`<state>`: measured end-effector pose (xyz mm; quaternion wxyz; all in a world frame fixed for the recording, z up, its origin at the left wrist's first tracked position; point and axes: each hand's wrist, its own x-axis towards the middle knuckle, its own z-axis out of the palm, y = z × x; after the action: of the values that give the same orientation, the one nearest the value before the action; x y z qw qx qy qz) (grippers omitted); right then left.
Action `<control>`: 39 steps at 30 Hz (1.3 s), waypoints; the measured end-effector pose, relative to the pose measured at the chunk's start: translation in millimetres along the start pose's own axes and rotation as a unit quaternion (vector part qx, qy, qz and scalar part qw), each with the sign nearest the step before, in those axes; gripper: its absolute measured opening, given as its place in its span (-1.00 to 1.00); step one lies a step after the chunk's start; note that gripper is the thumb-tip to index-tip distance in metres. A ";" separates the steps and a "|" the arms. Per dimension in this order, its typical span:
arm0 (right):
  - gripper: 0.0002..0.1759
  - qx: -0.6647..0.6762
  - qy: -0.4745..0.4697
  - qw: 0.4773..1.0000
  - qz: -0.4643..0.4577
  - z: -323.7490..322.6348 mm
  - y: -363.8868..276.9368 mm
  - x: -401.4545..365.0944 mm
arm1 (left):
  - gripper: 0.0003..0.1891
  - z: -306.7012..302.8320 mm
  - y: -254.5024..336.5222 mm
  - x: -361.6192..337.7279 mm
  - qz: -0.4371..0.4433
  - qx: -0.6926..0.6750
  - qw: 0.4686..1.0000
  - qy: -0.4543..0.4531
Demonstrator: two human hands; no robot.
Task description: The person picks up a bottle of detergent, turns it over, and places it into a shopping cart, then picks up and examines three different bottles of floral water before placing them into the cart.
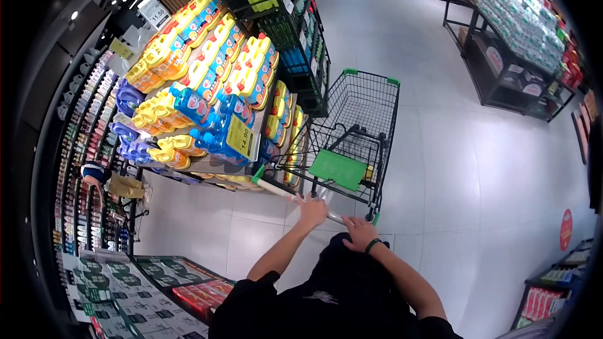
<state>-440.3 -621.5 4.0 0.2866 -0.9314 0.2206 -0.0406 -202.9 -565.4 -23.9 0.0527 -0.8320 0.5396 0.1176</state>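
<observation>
A black wire shopping cart (391, 129) with green corners stands in front of me, tilted across the view. A green panel (339, 169) is in its near part, and the basket's wire floor shows through. My left hand (312, 209) is closed around the middle of the pale cart handle (276, 188). Nearer the handle's right end, my right hand (361, 233) is also closed on it, with a dark band at the wrist. The undersides of the fingers are hidden by the hands.
A stacked display of yellow and blue detergent bottles (213, 69) stands close to the cart's left side, with a price sign (242, 138). Black shelving (314, 56) adjoins it. Right lies another product display (518, 31). A person (119, 185) stands by the left shelves. Cartons (144, 295) lie lower left.
</observation>
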 end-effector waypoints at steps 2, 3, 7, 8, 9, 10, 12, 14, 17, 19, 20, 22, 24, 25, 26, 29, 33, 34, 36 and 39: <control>-0.11 0.011 -0.005 0.999 -0.030 -3.6 15.4 7.7 | -0.74 10.2 48.7 -8.5 -0.018 -0.049 0.997 0.062; -0.12 0.023 0.015 0.998 -0.061 -5.1 25.1 14.6 | -0.79 10.8 65.8 -5.2 -0.020 -0.092 0.987 0.128; -0.11 0.091 0.015 0.990 -0.108 -21.1 49.0 47.6 | -0.91 23.5 69.5 27.3 -0.049 -0.129 0.951 0.278; -0.08 0.131 -0.012 0.986 -0.101 -23.0 57.6 56.3 | -0.91 17.0 69.6 33.1 -0.057 -0.130 0.948 0.285; -0.05 0.159 -0.020 0.981 -0.113 -22.6 66.5 64.4 | -0.92 13.5 67.2 37.0 -0.042 -0.141 0.951 0.273; -0.05 0.153 -0.025 0.981 -0.119 -22.2 75.5 69.9 | -0.93 10.1 65.2 42.2 -0.027 -0.152 0.953 0.260; 0.04 0.191 -0.088 0.963 -0.167 -25.0 95.9 82.9 | -0.93 4.8 61.9 53.4 -0.019 -0.171 0.948 0.268; 0.04 0.189 -0.144 0.955 -0.180 -46.2 107.5 95.7 | -0.92 -2.8 64.3 65.2 -0.010 -0.192 0.943 0.273; 0.02 0.265 -0.285 0.904 -0.178 -70.5 135.3 127.5 | -0.89 -17.1 76.2 81.3 -0.020 -0.202 0.941 0.272; -0.13 0.381 -0.415 0.813 -0.149 -91.9 155.8 155.3 | -0.88 -22.5 84.9 94.6 -0.047 -0.188 0.942 0.273; -0.13 0.373 -0.424 0.811 -0.152 -101.6 161.8 163.2 | -0.88 -24.3 89.5 102.3 -0.058 -0.191 0.939 0.278; -0.20 0.367 -0.471 0.783 -0.173 -118.4 178.7 175.3 | -0.89 -23.8 105.0 120.7 -0.080 -0.181 0.938 0.286; -0.24 0.412 -0.502 0.748 -0.140 -141.3 199.0 184.8 | -0.90 -27.1 119.5 145.9 -0.105 -0.189 0.930 0.298; -0.28 0.469 -0.520 0.707 -0.100 -150.4 207.5 191.3 | -0.91 -30.3 126.9 158.2 -0.106 -0.193 0.923 0.316; -0.28 0.469 -0.526 0.703 -0.096 -153.4 216.0 197.5 | -0.91 -32.3 135.2 164.2 -0.108 -0.198 0.918 0.326; -0.32 0.403 -0.506 0.753 -0.124 -171.4 244.1 210.5 | -0.93 -40.9 152.7 197.2 -0.112 -0.211 0.913 0.330; -0.38 0.546 -0.467 0.696 0.021 -186.3 292.6 231.2 | -0.93 -54.5 168.5 241.8 -0.120 -0.213 0.913 0.328; -0.38 0.543 -0.472 0.694 0.020 -184.2 303.8 234.1 | -0.92 -56.5 171.8 253.1 -0.121 -0.209 0.912 0.332; -0.46 0.615 -0.330 0.711 0.092 -187.2 323.2 247.8 | -0.92 -59.8 174.1 276.9 -0.124 -0.202 0.914 0.328; -0.62 0.569 -0.178 0.800 0.062 -211.1 354.2 250.3 | -0.84 -63.3 183.1 308.0 -0.155 -0.181 0.926 0.292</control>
<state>-395.1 -1100.7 -28.3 0.8015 -0.5757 0.1596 0.0255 -240.6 -927.2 -33.4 -0.2413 -0.8980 0.3653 -0.0445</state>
